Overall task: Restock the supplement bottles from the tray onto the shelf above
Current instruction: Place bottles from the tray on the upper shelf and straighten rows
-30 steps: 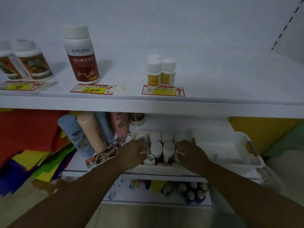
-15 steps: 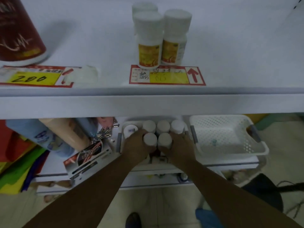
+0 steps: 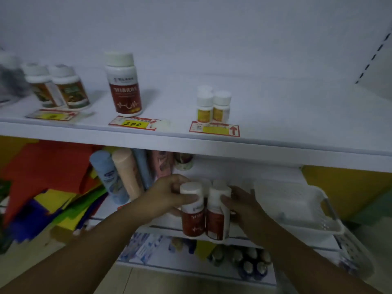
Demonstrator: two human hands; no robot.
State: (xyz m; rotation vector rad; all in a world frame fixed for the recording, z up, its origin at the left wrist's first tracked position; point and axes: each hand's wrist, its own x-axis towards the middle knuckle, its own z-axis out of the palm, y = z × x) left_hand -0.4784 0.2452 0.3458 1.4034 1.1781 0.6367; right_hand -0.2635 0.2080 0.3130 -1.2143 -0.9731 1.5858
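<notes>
My left hand (image 3: 169, 196) grips a white-capped bottle with a dark red label (image 3: 192, 211), lifted clear of the tray. My right hand (image 3: 241, 205) holds a second matching bottle (image 3: 216, 215) right beside it. Behind them, white caps of more bottles (image 3: 218, 183) show in the tray, whose body is mostly hidden by my hands. On the white upper shelf (image 3: 275, 115) stands one large bottle of the same kind (image 3: 125, 85) behind a yellow price tag (image 3: 132, 123).
Two small yellow-label bottles (image 3: 213, 107) and two green-brown ones (image 3: 63, 88) stand on the upper shelf. A white perforated basket (image 3: 297, 206) sits right of my hands. Tubes (image 3: 118, 177) and coloured cloth (image 3: 42, 187) lie to the left.
Both hands have closed on a bottle each and raised them out of the tray. The camera has tilted back, showing more of the upper shelf.
</notes>
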